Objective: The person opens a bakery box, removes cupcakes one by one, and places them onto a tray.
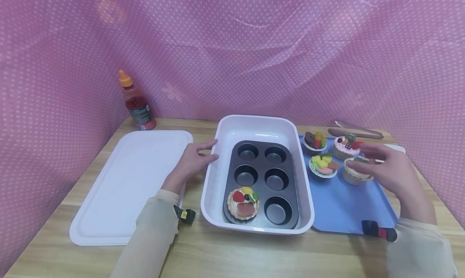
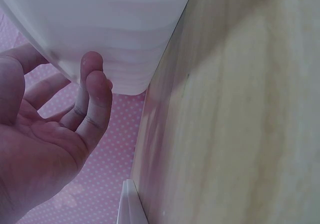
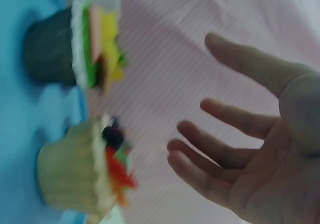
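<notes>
My left hand (image 1: 192, 160) grips the left rim of a deep white tray (image 1: 212, 181), thumb and index finger on the rim. In the left wrist view its other fingers (image 2: 97, 104) curl by the outer wall. Inside the tray lies a dark muffin pan (image 1: 260, 161), with a fruit-topped toy tart (image 1: 244, 204) in its near-left cup. My right hand (image 1: 388, 167) hovers with spread fingers over a pale cream tart (image 1: 353, 175), partly hiding it. Nothing is in its palm in the right wrist view. Beside it are a pink-topped tart (image 1: 343, 149) and a yellow-fruit cupcake (image 1: 321, 167).
A blue tray (image 1: 345, 213) carries the cakes, including a chocolate-topped cupcake (image 1: 314, 144). Metal tongs (image 1: 357, 130) lie behind it. At left are a white board (image 1: 127, 181) and an orange-capped sauce bottle (image 1: 138, 104). A pink dotted cloth (image 1: 254, 68) hangs around the table.
</notes>
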### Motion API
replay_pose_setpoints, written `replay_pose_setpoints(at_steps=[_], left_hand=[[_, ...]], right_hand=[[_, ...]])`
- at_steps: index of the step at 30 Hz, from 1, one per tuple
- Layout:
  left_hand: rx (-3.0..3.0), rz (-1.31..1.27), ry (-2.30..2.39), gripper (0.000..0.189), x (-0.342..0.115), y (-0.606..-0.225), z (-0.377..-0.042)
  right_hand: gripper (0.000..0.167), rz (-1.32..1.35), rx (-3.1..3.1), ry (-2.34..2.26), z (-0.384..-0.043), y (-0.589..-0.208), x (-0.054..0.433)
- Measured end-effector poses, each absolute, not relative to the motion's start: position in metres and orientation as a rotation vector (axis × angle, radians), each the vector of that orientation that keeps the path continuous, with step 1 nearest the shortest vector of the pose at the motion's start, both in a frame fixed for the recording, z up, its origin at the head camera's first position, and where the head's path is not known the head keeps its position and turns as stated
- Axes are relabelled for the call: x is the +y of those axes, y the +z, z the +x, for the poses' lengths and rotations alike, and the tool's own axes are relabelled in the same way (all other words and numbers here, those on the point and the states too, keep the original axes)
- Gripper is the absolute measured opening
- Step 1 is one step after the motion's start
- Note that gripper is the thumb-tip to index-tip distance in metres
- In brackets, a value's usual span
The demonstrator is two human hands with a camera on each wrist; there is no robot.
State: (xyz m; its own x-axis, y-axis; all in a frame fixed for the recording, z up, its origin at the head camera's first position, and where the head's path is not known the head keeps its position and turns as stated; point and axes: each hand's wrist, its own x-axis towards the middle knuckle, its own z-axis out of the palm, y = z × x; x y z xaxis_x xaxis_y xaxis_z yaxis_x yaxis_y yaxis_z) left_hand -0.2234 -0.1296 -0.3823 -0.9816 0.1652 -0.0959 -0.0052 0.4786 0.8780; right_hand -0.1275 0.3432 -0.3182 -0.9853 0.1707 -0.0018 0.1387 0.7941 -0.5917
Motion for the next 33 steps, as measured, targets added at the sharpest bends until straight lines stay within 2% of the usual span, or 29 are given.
replay_pose_setpoints(at_steps=[9, 19, 33], left_hand=[[2.538, 0.165, 1.541, 0.056, -0.13, -0.386, -0.226], [2.545, 0.161, 1.534, 0.055, -0.131, -0.386, -0.226], [2.532, 0.152, 1.538, 0.056, -0.13, -0.384, -0.226]], right_hand=[[0.078, 0.012, -2.806, 1.164, -0.116, -0.299, 0.298], [0.065, 0.292, -2.556, 1.464, -0.107, -0.298, 0.232], [0.075, 0.36, -2.739, 1.602, -0.099, -0.323, 0.167]])
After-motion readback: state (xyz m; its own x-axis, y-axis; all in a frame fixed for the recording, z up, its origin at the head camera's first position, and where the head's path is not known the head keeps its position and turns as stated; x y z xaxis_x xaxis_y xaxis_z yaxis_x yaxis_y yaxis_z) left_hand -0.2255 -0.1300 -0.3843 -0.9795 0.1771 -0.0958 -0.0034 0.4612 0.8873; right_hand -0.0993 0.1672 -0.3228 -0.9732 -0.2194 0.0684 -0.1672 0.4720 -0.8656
